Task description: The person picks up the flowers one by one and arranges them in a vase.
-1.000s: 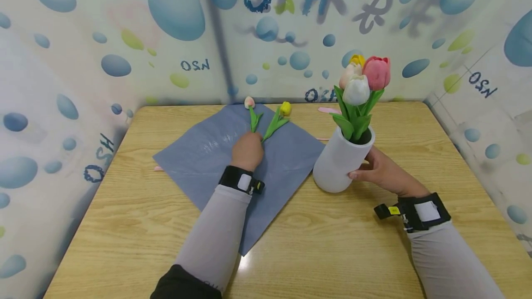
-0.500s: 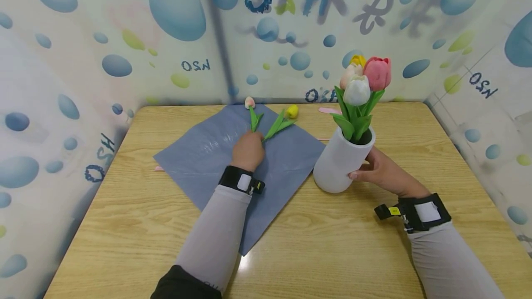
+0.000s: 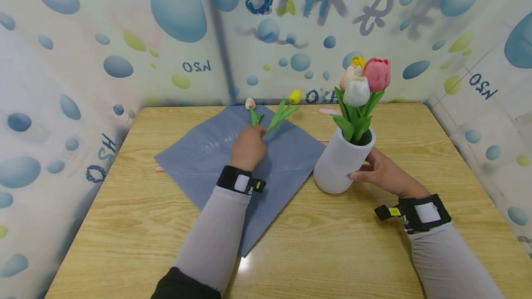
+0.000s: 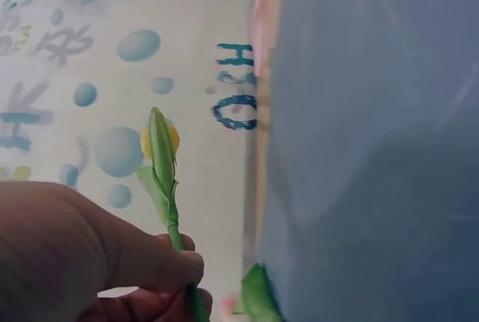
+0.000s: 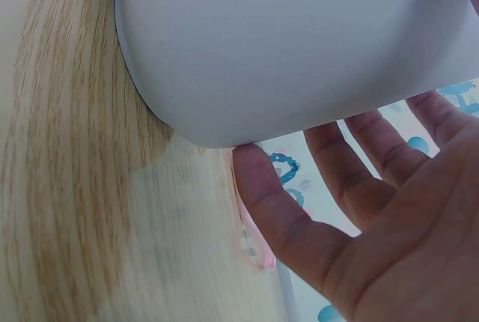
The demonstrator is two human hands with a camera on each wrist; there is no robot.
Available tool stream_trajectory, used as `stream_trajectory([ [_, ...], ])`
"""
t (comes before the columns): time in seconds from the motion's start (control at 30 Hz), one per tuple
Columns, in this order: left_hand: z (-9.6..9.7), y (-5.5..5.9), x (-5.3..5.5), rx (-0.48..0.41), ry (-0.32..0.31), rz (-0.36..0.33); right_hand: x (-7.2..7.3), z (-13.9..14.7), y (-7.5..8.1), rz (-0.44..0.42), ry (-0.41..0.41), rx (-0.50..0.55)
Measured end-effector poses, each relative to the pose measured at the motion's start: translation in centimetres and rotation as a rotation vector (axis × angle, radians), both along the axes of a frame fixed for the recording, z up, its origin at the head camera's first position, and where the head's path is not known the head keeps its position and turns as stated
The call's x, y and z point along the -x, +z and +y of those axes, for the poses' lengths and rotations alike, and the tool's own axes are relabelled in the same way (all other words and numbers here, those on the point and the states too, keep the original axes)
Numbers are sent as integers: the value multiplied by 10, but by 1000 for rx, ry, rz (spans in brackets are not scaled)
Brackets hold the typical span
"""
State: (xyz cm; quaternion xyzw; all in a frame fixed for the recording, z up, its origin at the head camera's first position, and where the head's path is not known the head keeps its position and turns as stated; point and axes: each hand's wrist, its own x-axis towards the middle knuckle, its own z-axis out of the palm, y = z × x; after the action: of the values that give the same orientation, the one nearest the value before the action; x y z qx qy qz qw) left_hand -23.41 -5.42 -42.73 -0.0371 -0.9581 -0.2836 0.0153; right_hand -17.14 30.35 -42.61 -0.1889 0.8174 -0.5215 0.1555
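My left hand (image 3: 248, 147) pinches the green stem of a yellow tulip (image 3: 295, 97) between thumb and fingers, over blue-grey wrapping paper (image 3: 208, 146). In the left wrist view, the yellow tulip (image 4: 161, 150) points upward from the fingertips. A pink tulip (image 3: 250, 103) lies at the paper's far corner, its lower stem hidden by the hand. To the right, a white vase (image 3: 338, 165) stands on the table, holding white, pink and yellow tulips (image 3: 356, 90). My right hand (image 3: 380, 172) holds the vase low on its right side, as the right wrist view shows fingertips (image 5: 254, 168) against its wall.
The wooden table (image 3: 324, 253) spreads around the paper and vase. Behind the vase lies a pink strip (image 3: 329, 111), and another pink bit (image 3: 160, 169) shows at the paper's left corner. A patterned curtain (image 3: 166, 59) borders the table's back and sides.
The yellow tulip's bloom dipped slightly to the right, then rose above the paper. My left hand has lifted a little with its stem. The right hand and vase stay still.
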Motion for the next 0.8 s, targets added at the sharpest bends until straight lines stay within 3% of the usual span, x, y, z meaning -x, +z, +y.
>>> stream_trajectory([
  [0.23, 1, 13, -5, -77, -19, 86, -1, 0, -1, 0, -3, -7],
  [0.5, 1, 31, -11, -219, -65, 73, -1, 0, 1, 3, -1, -8],
  [0.8, 2, 39, -13, -373, -62, 67, -1, -1, 1, 2, -8, -13],
])
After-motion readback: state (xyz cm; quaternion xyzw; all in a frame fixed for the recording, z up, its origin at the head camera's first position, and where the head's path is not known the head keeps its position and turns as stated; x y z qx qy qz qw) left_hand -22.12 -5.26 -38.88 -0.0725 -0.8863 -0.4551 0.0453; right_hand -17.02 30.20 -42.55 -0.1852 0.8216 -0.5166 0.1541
